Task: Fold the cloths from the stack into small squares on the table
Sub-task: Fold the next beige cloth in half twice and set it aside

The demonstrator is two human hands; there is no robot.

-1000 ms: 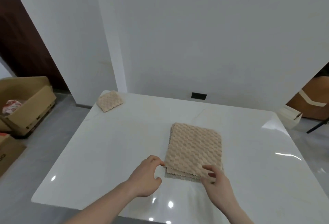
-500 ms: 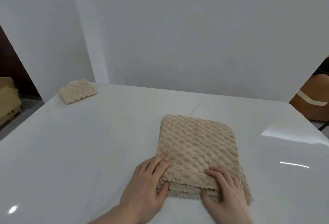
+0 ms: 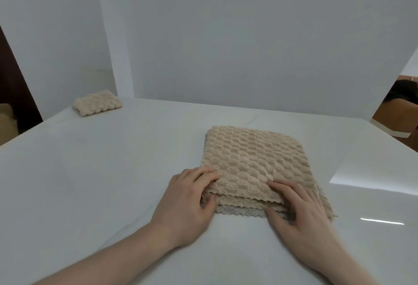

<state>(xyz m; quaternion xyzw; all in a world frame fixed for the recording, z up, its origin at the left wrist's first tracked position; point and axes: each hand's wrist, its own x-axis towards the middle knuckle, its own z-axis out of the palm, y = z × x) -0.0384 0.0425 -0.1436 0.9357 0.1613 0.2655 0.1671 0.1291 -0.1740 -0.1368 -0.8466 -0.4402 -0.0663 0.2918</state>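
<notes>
A stack of beige waffle-textured cloths (image 3: 255,162) lies on the white table (image 3: 113,171), right of the middle; a grey cloth shows at its bottom. My left hand (image 3: 187,203) pinches the near left corner of the top cloth, fingers on top and thumb at the edge. My right hand (image 3: 300,214) grips the near right corner the same way, thumb against the stack's front edge. A small folded beige cloth (image 3: 97,102) sits at the table's far left corner.
A white wall rises just behind the table's far edge. A cardboard box (image 3: 6,121) stands on the floor at the left. Brown furniture (image 3: 398,117) is past the table's right corner.
The camera has come closer and lower to the table. Both hands went from touching the stack's near edge to gripping the top cloth's near corners.
</notes>
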